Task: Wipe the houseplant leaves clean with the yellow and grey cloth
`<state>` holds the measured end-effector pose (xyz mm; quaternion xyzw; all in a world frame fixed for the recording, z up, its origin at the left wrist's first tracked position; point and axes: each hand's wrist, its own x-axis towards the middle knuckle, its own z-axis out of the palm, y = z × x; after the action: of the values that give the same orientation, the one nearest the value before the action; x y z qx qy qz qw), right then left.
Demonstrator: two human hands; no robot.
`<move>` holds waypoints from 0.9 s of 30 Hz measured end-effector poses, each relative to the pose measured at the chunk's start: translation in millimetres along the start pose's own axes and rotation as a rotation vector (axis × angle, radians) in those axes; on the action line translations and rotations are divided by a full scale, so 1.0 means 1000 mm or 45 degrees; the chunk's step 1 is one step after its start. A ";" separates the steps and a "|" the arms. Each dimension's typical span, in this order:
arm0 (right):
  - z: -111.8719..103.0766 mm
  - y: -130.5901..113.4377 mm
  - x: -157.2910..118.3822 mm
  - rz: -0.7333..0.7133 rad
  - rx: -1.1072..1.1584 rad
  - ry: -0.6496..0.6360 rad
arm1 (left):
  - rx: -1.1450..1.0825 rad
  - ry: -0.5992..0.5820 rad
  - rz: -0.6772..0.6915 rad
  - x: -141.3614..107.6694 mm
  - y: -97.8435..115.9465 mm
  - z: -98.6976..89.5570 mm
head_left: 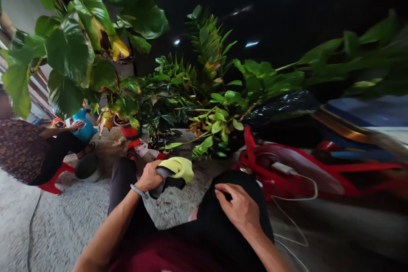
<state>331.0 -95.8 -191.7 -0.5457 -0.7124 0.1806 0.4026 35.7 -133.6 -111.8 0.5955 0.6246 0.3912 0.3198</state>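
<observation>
My left hand (pixel 151 177), with a grey-blue bracelet on its wrist, is closed around a folded cloth (pixel 180 167). The cloth is pale yellow with grey and black parts, and it hangs over the gap between my knees. Above my right thigh, my right hand (pixel 239 206) holds nothing. Its fingers are loosely bent, with a gap between thumb and forefinger.
Leafy potted plants (pixel 219 110) line the dark wall ahead. At left, a person (pixel 22 148) sits on a red stool (pixel 59 177) beside a dark bucket (pixel 87 168). A red chair-like frame (pixel 357 168) with a white cable (pixel 315 191) stands right.
</observation>
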 end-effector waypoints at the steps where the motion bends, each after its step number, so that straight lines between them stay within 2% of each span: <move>1: -0.005 -0.002 -0.002 -0.003 0.012 -0.009 | 0.003 -0.010 0.025 0.000 0.000 0.002; 3: -0.016 -0.008 -0.004 0.032 0.060 -0.013 | 0.005 -0.016 0.059 -0.002 -0.001 0.005; 5: -0.025 -0.016 -0.006 0.156 0.159 -0.055 | -0.005 -0.007 0.059 -0.004 -0.001 0.005; 8: -0.028 -0.036 -0.004 0.419 0.476 -0.299 | -0.007 0.046 0.040 -0.006 0.004 0.006; 11: -0.014 -0.065 0.001 0.625 0.877 -0.624 | 0.028 0.150 0.029 -0.008 0.015 0.008; 14: 0.011 -0.091 0.002 0.763 1.198 -0.786 | 0.114 0.246 0.059 -0.013 0.024 0.017; 17: 0.036 -0.104 -0.004 0.812 1.449 -0.709 | 0.270 0.256 0.195 -0.022 0.026 0.034; 20: 0.054 -0.103 -0.010 0.888 1.632 -0.526 | 0.454 0.177 0.339 -0.029 0.021 0.054; 24: 0.062 -0.094 -0.011 0.985 1.729 -0.282 | 0.546 0.052 0.354 -0.036 0.015 0.072; 27: 0.063 -0.089 -0.009 1.064 1.729 -0.172 | 0.477 -0.032 0.354 -0.040 0.012 0.073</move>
<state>226.7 -123.0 -171.7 -0.3911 -0.2064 0.7433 0.5019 108.5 -165.4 -139.5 0.7296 0.5943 0.3011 0.1544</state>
